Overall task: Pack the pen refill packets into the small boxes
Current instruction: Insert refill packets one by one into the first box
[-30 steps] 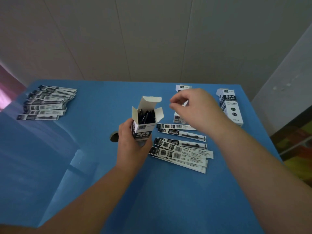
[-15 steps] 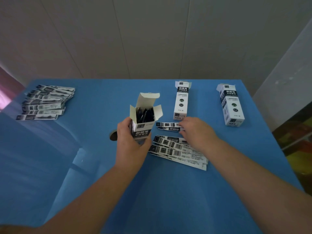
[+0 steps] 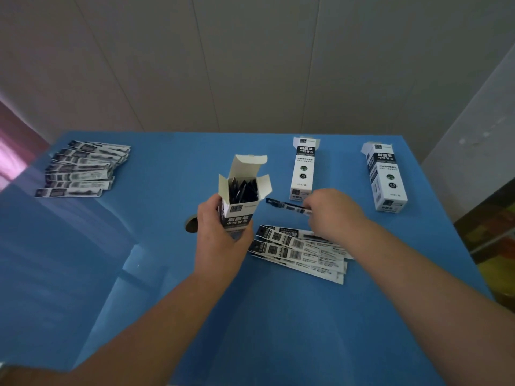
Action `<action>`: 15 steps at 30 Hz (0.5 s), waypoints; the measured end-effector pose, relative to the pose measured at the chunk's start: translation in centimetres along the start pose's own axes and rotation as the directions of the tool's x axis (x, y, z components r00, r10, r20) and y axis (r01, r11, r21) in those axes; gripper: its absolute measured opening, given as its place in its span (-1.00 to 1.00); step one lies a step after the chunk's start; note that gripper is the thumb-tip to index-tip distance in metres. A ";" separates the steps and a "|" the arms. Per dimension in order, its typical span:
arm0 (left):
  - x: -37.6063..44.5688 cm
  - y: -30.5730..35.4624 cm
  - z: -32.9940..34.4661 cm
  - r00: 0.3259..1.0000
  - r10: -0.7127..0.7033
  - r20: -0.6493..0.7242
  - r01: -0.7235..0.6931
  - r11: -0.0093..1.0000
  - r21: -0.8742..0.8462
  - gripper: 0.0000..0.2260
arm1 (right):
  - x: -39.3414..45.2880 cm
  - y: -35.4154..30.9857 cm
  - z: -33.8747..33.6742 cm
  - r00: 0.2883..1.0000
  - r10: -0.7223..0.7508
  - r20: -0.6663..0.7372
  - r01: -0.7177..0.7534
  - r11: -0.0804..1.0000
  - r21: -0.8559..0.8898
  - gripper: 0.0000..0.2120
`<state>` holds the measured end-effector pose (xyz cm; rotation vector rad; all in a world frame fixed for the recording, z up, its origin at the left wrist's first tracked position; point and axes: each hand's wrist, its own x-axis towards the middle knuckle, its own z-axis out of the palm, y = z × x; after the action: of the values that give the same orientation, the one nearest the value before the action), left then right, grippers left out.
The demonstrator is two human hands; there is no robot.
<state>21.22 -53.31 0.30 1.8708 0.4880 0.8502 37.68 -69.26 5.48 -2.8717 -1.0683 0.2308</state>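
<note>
Our left hand (image 3: pixel 220 243) grips the open box (image 3: pixel 242 201) upright at table centre. At its three o'clock, our right hand (image 3: pixel 331 215) pinches one packet (image 3: pixel 287 205); more packets (image 3: pixel 301 250) lie at five o'clock.

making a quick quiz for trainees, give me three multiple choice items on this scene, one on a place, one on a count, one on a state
1. Where is the far stack of packets?
A. far left of the table
B. inside a box
C. under the right hand

2. How many boxes lie flat on the table?
A. none
B. two
C. five

3. What state is the held box in?
A. sealed
B. crushed
C. top flaps open

Answers:
1 A, it lies by the left edge.
2 B, the middle box and the right box.
3 C, the left hand holds it upright, flaps up, while the right hand pinches a packet.
</note>
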 end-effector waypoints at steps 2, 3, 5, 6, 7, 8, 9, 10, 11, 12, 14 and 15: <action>0.0 -0.1 0.0 1.000 -0.007 0.006 0.007 1.000 -0.003 -0.46 | -0.4 0.4 -1.7 0.999 0.043 -0.009 -0.041 0.977 0.208 -0.83; 0.0 -0.1 0.0 1.000 -0.008 0.010 0.008 1.000 -0.003 -0.47 | -0.7 0.6 -2.7 0.998 0.058 -0.027 -0.047 0.953 0.298 -0.87; 0.1 -0.2 0.0 1.000 -0.007 0.016 0.007 1.000 -0.002 -0.50 | -1.6 0.9 -4.7 0.993 0.088 -0.085 -0.041 0.896 0.442 -0.92; 0.1 -0.2 0.0 1.000 -0.007 0.018 0.007 1.000 -0.006 -0.51 | -2.3 0.9 -5.6 0.987 0.108 -0.118 -0.031 0.852 0.522 -0.95; 0.2 -0.2 0.0 1.000 -0.008 0.019 0.008 1.000 -0.009 -0.52 | -2.9 0.9 -6.4 0.980 0.131 -0.151 -0.012 0.794 0.607 -0.97; 0.2 -0.2 0.0 1.000 -0.008 0.018 0.009 1.000 -0.007 -0.52 | -3.6 0.9 -7.0 0.972 0.151 -0.181 0.013 0.730 0.684 -0.98; 0.2 -0.3 0.0 1.000 -0.010 0.017 0.010 1.000 0.002 -0.51 | -4.2 0.8 -7.6 0.966 0.165 -0.199 0.041 0.664 0.747 -0.96; 0.2 -0.4 0.0 1.000 -0.013 0.016 0.013 1.000 0.012 -0.51 | -4.8 0.5 -8.2 0.963 0.166 -0.212 0.073 0.597 0.799 -0.94; 0.2 -0.5 0.0 1.000 -0.016 0.016 0.016 1.000 0.019 -0.51 | -5.4 0.1 -8.7 0.961 0.158 -0.227 0.114 0.524 0.844 -0.93; 0.2 -0.6 0.0 1.000 -0.016 0.017 0.016 1.000 0.023 -0.51 | -6.0 -0.4 -9.2 0.958 0.139 -0.252 0.166 0.447 0.879 -0.93; 0.1 -0.9 0.0 1.000 -0.007 0.011 0.007 1.000 0.030 -0.52 | -7.0 -1.8 -9.9 0.940 0.096 -0.327 0.282 0.321 0.904 -0.91; 0.1 -1.0 0.0 1.000 0.005 0.002 -0.005 0.999 0.034 -0.52 | -7.5 -2.6 -10.2 0.929 0.079 -0.363 0.326 0.292 0.899 -0.87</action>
<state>21.32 -52.78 -0.52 1.9038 0.4998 0.8481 32.09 -72.26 16.73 -1.5907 -0.6749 0.2297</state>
